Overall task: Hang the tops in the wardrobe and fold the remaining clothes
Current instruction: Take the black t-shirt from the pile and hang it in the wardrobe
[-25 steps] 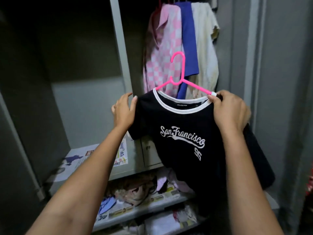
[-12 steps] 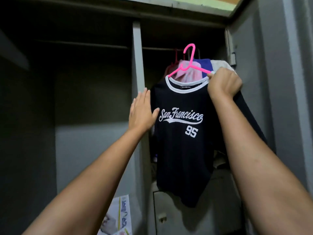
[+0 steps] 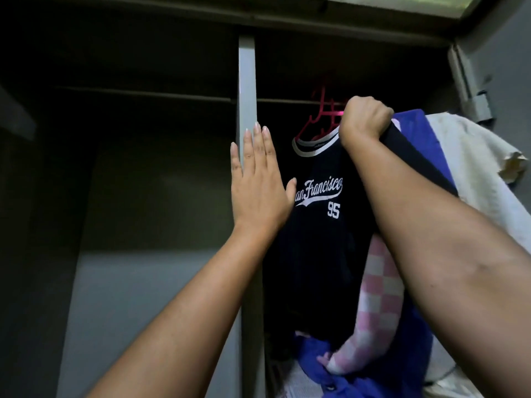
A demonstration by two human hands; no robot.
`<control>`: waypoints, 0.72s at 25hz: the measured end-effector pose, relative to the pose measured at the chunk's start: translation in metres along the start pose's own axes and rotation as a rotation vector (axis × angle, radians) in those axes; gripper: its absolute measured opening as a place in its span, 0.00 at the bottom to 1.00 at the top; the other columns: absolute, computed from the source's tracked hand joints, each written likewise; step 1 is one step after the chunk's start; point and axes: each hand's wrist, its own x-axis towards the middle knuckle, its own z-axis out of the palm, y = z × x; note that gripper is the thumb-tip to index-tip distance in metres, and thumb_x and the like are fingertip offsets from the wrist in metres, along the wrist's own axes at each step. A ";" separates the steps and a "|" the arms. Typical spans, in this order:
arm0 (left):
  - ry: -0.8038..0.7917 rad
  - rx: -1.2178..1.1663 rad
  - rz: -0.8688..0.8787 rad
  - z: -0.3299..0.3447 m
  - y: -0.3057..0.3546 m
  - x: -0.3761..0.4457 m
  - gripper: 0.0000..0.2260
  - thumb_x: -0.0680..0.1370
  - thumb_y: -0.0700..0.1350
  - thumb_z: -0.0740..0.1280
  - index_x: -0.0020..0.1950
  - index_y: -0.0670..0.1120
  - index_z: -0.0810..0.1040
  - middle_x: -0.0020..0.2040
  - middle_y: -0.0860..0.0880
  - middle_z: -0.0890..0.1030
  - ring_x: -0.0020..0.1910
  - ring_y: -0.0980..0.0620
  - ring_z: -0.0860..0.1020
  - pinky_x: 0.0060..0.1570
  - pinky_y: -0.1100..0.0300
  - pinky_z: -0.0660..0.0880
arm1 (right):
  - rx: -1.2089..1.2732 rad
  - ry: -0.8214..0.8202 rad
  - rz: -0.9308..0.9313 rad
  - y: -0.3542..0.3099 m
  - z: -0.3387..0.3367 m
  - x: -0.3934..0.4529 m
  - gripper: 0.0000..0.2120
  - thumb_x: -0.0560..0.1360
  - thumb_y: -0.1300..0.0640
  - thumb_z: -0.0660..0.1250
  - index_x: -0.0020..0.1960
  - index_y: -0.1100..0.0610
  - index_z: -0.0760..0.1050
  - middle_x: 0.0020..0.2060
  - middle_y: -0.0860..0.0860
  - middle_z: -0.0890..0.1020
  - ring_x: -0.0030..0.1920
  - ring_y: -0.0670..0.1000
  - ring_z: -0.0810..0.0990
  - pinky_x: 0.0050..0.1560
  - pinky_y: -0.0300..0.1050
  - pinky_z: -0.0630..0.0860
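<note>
Holding the navy San Francisco tee by its pink hanger, right hand clenched just below the rail, left hand flat, released.

A navy cotton T-shirt with white collar trim and "San Francisco 95" lettering hangs upright on a pink plastic hanger — inside the grey metal wardrobe's right compartment.
</note>
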 end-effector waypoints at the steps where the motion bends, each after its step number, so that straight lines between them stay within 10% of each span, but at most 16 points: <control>1: 0.004 0.001 0.002 0.000 0.000 0.000 0.40 0.78 0.62 0.53 0.77 0.37 0.41 0.78 0.39 0.44 0.77 0.43 0.42 0.75 0.45 0.43 | -0.004 -0.001 -0.004 -0.002 0.006 0.002 0.15 0.77 0.70 0.55 0.56 0.62 0.77 0.54 0.59 0.80 0.56 0.60 0.78 0.53 0.49 0.70; 13: -0.056 -0.093 0.009 -0.008 0.000 -0.015 0.40 0.77 0.60 0.57 0.77 0.38 0.42 0.78 0.40 0.46 0.78 0.43 0.45 0.75 0.45 0.43 | -0.333 0.129 -0.308 0.030 0.019 -0.088 0.27 0.79 0.53 0.55 0.75 0.62 0.56 0.74 0.60 0.60 0.74 0.60 0.56 0.72 0.61 0.48; 18: -0.227 -0.336 0.055 -0.028 -0.012 -0.096 0.39 0.77 0.57 0.59 0.78 0.40 0.41 0.79 0.43 0.43 0.77 0.46 0.42 0.76 0.48 0.42 | -0.461 -0.555 -0.592 0.086 0.024 -0.254 0.29 0.79 0.41 0.53 0.73 0.59 0.64 0.73 0.57 0.65 0.77 0.57 0.48 0.67 0.64 0.30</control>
